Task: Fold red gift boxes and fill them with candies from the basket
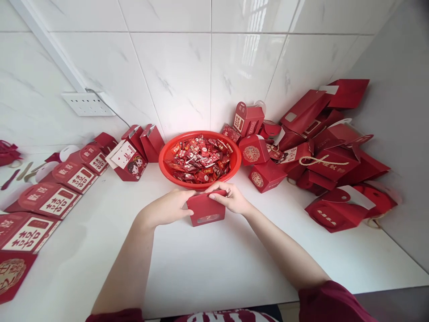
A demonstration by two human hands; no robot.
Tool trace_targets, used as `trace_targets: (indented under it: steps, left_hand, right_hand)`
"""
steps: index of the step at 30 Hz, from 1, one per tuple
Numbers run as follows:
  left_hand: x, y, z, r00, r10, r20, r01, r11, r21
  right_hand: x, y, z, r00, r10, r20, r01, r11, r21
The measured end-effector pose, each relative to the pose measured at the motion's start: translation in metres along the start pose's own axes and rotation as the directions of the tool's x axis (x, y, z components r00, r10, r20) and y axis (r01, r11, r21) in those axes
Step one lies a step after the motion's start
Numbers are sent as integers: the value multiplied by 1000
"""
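Observation:
Between my hands a small red gift box [207, 205] stands on the white table, with a clear oval window low on its near side. My left hand [170, 206] grips its left side, thumb on the near face and the other fingers hidden behind. At the top right edge, my right hand [230, 197] pinches the box's upper flap with thumb and fingers. Just behind the box sits a red plastic basket [162, 166] filled with small red-wrapped candies [203, 158].
Red gift boxes [55, 202] line the left side in a row. A box with a cartoon figure [129, 163] stands left of the basket. Many more red boxes [335, 156] pile up at the right. A tiled wall with a power socket [89, 105] rises behind.

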State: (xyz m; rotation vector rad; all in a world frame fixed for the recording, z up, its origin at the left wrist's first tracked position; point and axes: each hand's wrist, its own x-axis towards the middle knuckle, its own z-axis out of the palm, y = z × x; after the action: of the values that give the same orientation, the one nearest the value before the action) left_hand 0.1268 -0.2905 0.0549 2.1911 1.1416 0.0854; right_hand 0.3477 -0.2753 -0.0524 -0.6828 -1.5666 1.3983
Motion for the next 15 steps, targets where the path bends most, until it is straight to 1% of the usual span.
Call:
trace_targets:
  steps: [2,6,8,10,13,14,15]
  left_hand:
    - [-1,2,1,1000,0,-22,0,1000,29]
    - [-1,12,3,992,16,-126,3,988,154]
    - [-4,14,3,992,-6,-124,28,983,180]
    - [-13,13,-2,995,-57,-78,69,984,165]
    - [-35,1,-18,989,-149,5,148,984,104]
    - [-45,-6,-25,985,-172,9,170,981,95]
    - [-55,-14,-31,981,-192,-10,192,977,97]
  right_hand:
    - [2,6,-1,1000,-8,-7,8,999,51]
    - [5,14,-3,1000,13,-18,-11,996,94]
    - [4,17,1,999,50,2,-49,993,108]
    - [1,19,11,996,72,54,-78,989,125]
    - [-7,29,38,989,52,136,-70,989,131]
    - [-10,34,48,987,36,156,-56,991,121]
    - [-12,41,56,984,24,176,-43,994,101]
